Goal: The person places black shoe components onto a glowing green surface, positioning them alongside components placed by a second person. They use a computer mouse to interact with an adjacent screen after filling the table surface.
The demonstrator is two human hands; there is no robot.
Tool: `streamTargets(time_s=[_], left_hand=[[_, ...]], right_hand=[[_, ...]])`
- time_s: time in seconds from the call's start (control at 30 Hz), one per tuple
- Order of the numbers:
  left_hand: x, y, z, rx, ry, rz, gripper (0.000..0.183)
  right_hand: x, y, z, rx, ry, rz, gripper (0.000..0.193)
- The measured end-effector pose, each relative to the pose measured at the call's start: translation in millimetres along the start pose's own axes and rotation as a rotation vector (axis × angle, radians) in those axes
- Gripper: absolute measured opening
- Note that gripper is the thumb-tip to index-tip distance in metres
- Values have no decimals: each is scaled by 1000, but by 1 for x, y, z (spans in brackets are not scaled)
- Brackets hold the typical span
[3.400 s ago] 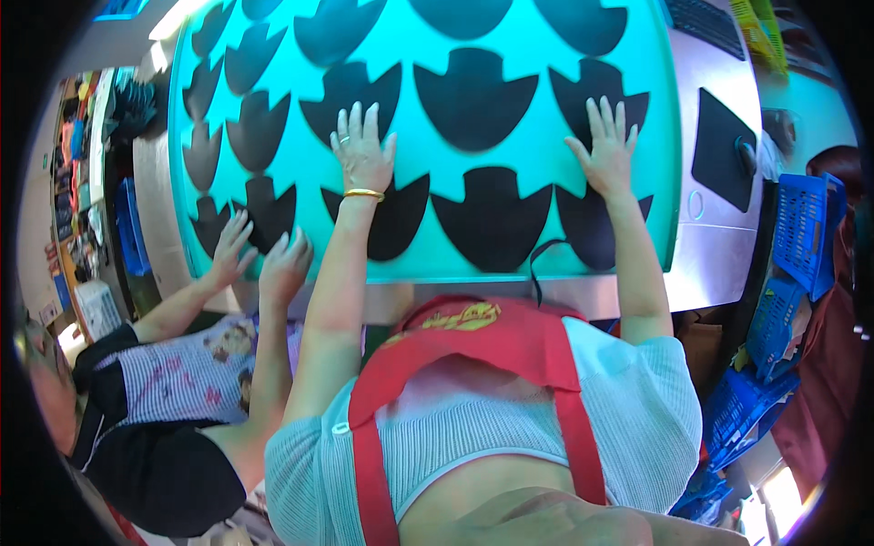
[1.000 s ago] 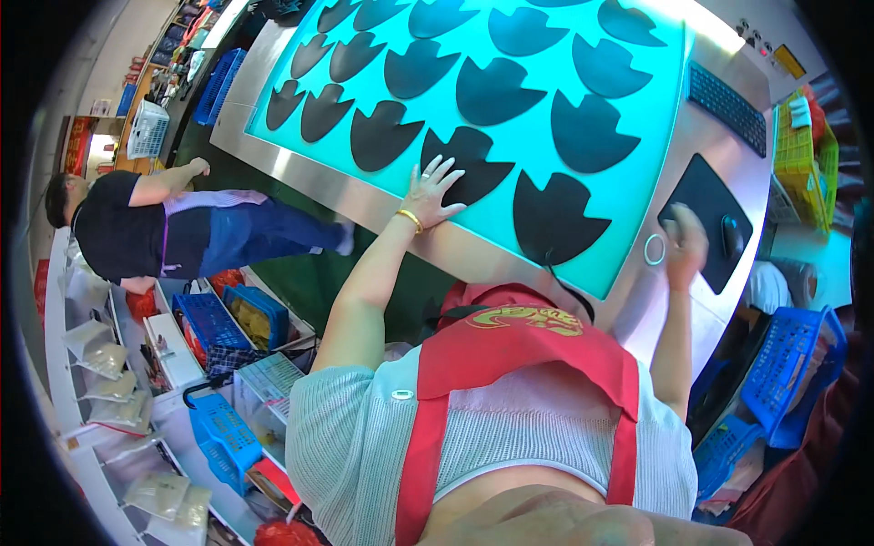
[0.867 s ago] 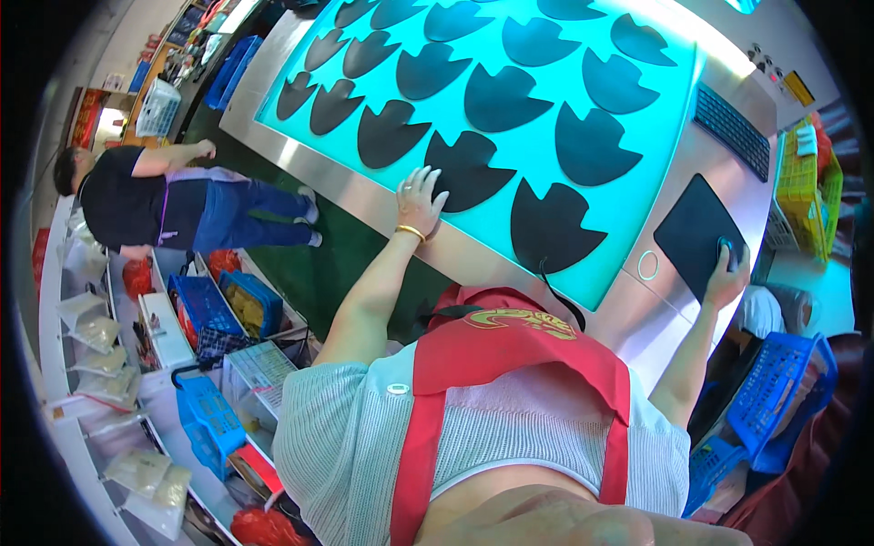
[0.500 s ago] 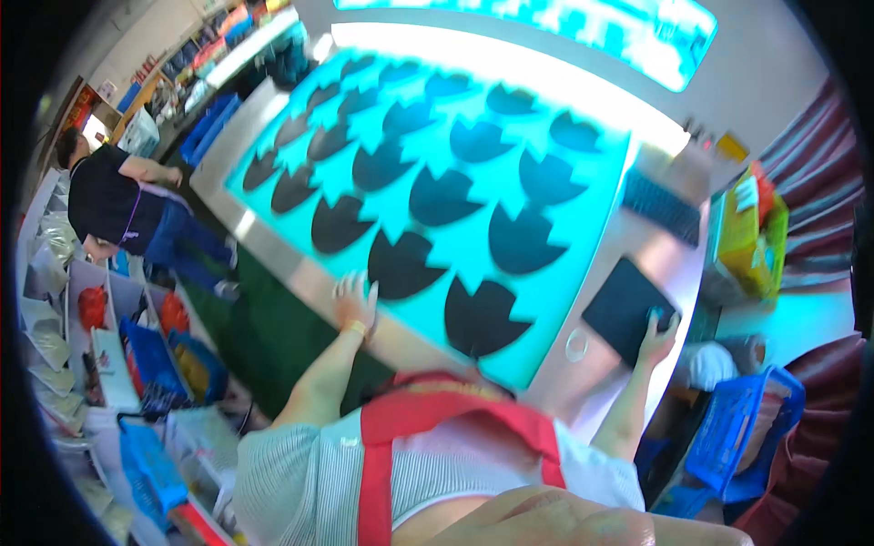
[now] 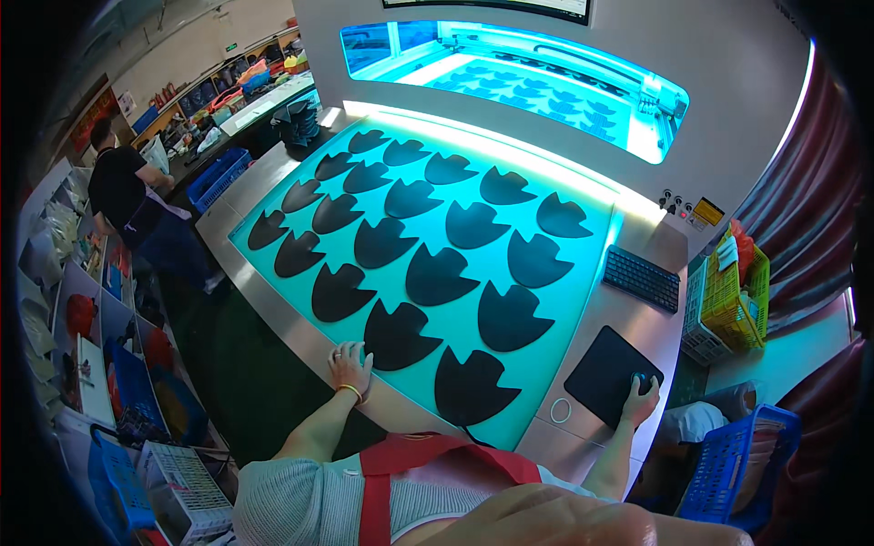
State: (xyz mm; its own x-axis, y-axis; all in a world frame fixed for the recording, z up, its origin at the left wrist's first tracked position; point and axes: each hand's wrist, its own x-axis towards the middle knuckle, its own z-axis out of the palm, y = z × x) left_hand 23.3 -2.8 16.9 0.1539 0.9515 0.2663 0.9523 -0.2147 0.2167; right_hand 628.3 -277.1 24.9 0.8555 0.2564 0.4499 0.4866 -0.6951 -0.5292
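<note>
My left hand (image 5: 350,367) lies flat on the front rim of a machine's lit teal bed (image 5: 537,382), its fingers spread, a band at the wrist. Beside its fingertips is a black notched shoe-upper-like piece (image 5: 399,337). Several more such dark pieces lie in rows across the bed, the closest one (image 5: 475,389) near the front edge. To the right, my right hand (image 5: 641,400) is wrapped over a black computer mouse (image 5: 646,378) on a black mouse pad (image 5: 604,375). A black keyboard (image 5: 642,278) lies beyond the pad.
Behind the bed a window (image 5: 546,86) shows the machine's lit inside with similar pieces. A pale ring (image 5: 561,410) lies by the pad. Yellow (image 5: 728,296) and blue crates (image 5: 742,455) stand at right. Another person (image 5: 132,191) stands at left among shelves and bins.
My view has tilted up, bringing the window and the lower edge of a screen into sight. Both hands keep their places on the rim and the mouse. The other person has turned further away.
</note>
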Motion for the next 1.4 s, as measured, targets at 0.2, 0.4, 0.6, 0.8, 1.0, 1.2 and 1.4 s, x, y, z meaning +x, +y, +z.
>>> streamTargets(time_s=[0.2,0.4,0.6,0.8,1.0,1.2,1.4], left_hand=[[1,-2,2,6,-19,-15,39],[7,0,-3,1,-24,-15,39],[2,-3,2,15,-35,-9,39],[-12,-5,-1,21,-15,-10,39],[0,-10,10,112,-6,27,39],[10,-4,9,103,-92,0,40],[6,-11,17,105,-58,15,40]], right_hand=[[-1,-6,1,-16,-15,46,54],[1,-1,9,-10,8,21,55],[1,2,6,-13,0,27,55],[-5,13,2,31,-2,33,52],[4,21,12,54,-8,-57,51],[12,6,18,9,-23,-37,51],[6,9,15,0,-42,25,58]])
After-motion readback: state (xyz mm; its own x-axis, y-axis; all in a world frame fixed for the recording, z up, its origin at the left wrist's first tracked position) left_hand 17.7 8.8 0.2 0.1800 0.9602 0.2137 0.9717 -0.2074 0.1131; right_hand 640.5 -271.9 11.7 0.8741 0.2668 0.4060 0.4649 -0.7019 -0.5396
